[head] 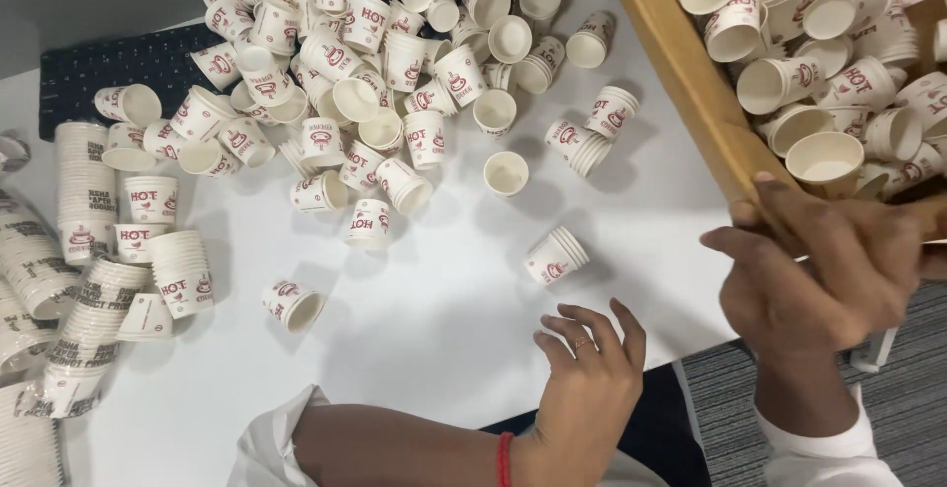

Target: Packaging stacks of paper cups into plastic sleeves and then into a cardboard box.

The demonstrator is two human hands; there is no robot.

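My right hand [819, 270] grips the near corner of a brown cardboard box [681, 63] at the right, which is full of small white paper cups with red print [824, 156]. The box hangs over the white table's [434, 339] right edge. My left hand [587, 378], with a red thread at the wrist, rests on the table with fingers spread and holds nothing. Nearest to it is a short stack of cups lying on its side [555, 255], just beyond the fingertips and not touched.
A big loose heap of the same cups [375, 63] covers the far half of the table. Stacked cups [84, 191], some in clear sleeves, lie along the left edge. A dark keyboard [109, 68] sits at the far left. Grey carpet [908, 398] shows at the lower right.
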